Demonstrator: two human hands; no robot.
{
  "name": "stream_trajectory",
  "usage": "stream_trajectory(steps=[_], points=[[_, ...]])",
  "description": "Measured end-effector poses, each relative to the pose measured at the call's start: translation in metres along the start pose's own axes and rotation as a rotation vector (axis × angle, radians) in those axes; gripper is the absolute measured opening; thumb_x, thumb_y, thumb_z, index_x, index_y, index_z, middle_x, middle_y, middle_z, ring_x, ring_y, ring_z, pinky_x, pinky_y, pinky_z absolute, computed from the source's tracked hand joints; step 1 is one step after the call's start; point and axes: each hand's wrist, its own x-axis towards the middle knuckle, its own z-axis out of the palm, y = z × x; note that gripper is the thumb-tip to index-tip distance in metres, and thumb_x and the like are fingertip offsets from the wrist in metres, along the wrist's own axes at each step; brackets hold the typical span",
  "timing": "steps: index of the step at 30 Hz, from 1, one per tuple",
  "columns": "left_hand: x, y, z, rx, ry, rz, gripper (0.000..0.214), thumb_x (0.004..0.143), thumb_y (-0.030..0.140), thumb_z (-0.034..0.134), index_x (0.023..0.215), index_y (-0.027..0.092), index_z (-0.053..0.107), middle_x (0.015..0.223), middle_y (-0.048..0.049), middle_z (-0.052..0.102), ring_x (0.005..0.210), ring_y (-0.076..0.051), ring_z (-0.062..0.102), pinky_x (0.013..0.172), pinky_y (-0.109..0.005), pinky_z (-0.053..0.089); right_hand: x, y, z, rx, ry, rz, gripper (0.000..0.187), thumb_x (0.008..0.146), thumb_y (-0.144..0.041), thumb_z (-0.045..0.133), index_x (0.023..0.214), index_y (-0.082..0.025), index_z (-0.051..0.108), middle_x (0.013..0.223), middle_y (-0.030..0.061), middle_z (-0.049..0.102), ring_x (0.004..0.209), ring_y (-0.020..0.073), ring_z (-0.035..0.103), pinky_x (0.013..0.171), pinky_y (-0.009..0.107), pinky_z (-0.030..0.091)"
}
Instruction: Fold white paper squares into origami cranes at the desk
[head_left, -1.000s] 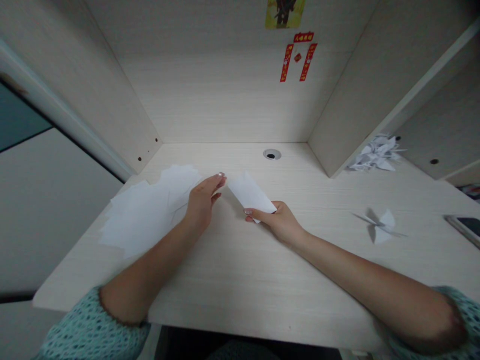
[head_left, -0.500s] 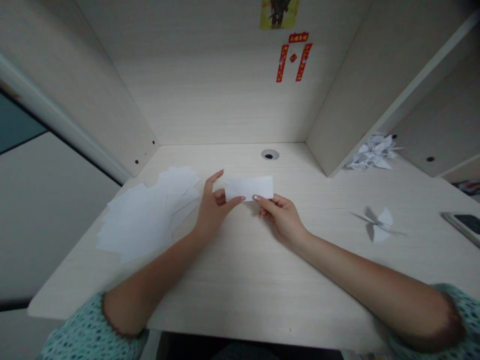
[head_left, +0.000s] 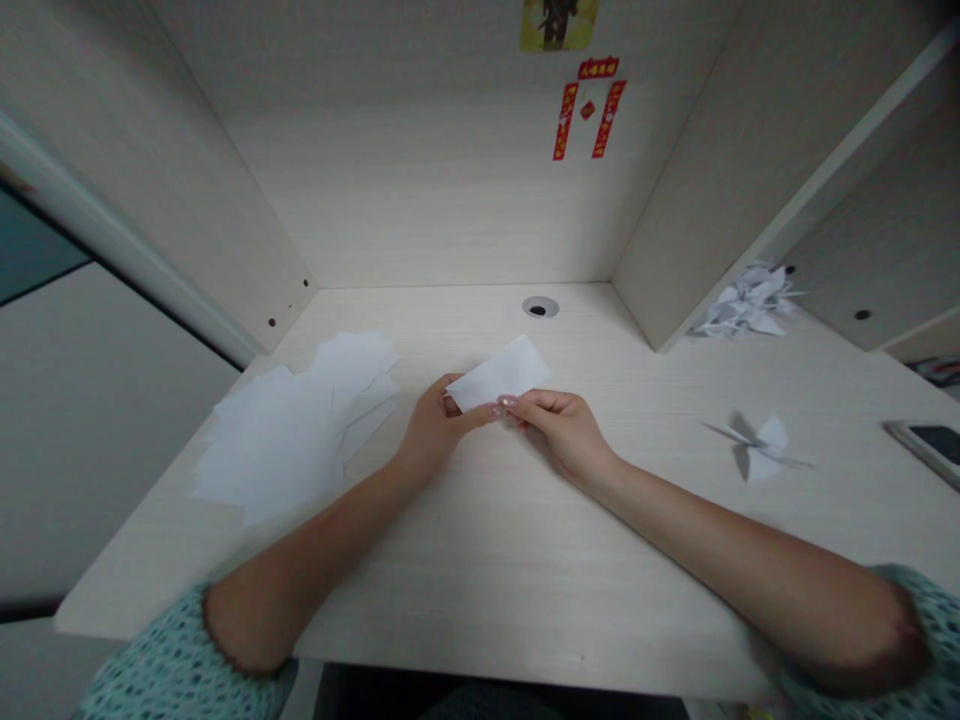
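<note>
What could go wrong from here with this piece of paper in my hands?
The white paper slip is gripped only at its lower end by the left hand and right hand, so its free end might bend or crease unevenly. The loose paper sheets lie unweighted beside the left hand, so a careless wrist movement could shift them.

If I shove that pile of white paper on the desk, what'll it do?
The loose white paper slips look thin, so they're probably floppy and very light. They lie overlapped and fanned, unbound, so a push would likely slide them apart. On this smooth-looking desk, single slips may be hard to pinch up.
</note>
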Motion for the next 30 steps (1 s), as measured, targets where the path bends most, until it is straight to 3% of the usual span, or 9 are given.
stream_trajectory(steps=[9, 17, 23, 27, 30], points=[[0.003, 0.0, -0.002, -0.063, -0.048, -0.035, 0.033, 0.058, 0.029, 0.078, 0.083, 0.014, 0.062, 0.076, -0.0031, 0.065, 0.065, -0.011, 0.056, 0.062, -0.024, 0.044, 0.002, -0.014, -0.002, 0.134, 0.089, -0.031, 0.026, 0.061, -0.04, 0.075, 0.055, -0.017, 0.063, 0.059, -0.0001, 0.057, 0.058, 0.0111, 0.047, 0.06, 0.027, 0.037], [0.008, -0.003, -0.008, -0.083, 0.058, -0.046, 0.038, 0.057, 0.03, 0.078, 0.088, 0.014, 0.065, 0.084, -0.0059, 0.068, 0.071, -0.013, 0.06, 0.069, -0.026, 0.047, 0.024, -0.008, -0.024, 0.297, 0.314, -0.026, 0.024, 0.061, -0.038, 0.074, 0.074, -0.019, 0.068, 0.067, 0.0008, 0.06, 0.059, 0.0111, 0.051, 0.056, 0.025, 0.042], [0.004, -0.006, -0.006, 0.028, 0.193, 0.062, 0.035, 0.062, 0.037, 0.075, 0.089, 0.016, 0.068, 0.084, -0.0056, 0.07, 0.074, -0.017, 0.062, 0.066, -0.028, 0.047, 0.009, -0.005, -0.006, 0.265, 0.103, -0.003, 0.034, 0.069, -0.045, 0.068, 0.085, -0.016, 0.071, 0.078, 0.0057, 0.066, 0.059, 0.0104, 0.051, 0.053, 0.024, 0.042], [-0.005, -0.003, -0.004, 0.276, 0.146, 0.134, 0.025, 0.072, 0.04, 0.065, 0.086, 0.02, 0.072, 0.084, -0.0039, 0.071, 0.078, -0.022, 0.064, 0.07, -0.032, 0.047, -0.004, -0.006, 0.005, 0.182, -0.098, -0.002, 0.041, 0.073, -0.052, 0.062, 0.093, -0.017, 0.07, 0.093, 0.0097, 0.069, 0.07, 0.0148, 0.058, 0.058, 0.027, 0.044], [-0.009, -0.002, -0.003, 0.422, 0.08, 0.279, 0.024, 0.076, 0.032, 0.062, 0.098, 0.027, 0.071, 0.101, -0.0025, 0.07, 0.094, -0.023, 0.062, 0.084, -0.034, 0.045, -0.006, -0.004, 0.005, 0.096, -0.147, -0.054, 0.034, 0.072, -0.049, 0.064, 0.087, -0.02, 0.07, 0.086, 0.0062, 0.069, 0.073, 0.0156, 0.059, 0.061, 0.028, 0.045]])
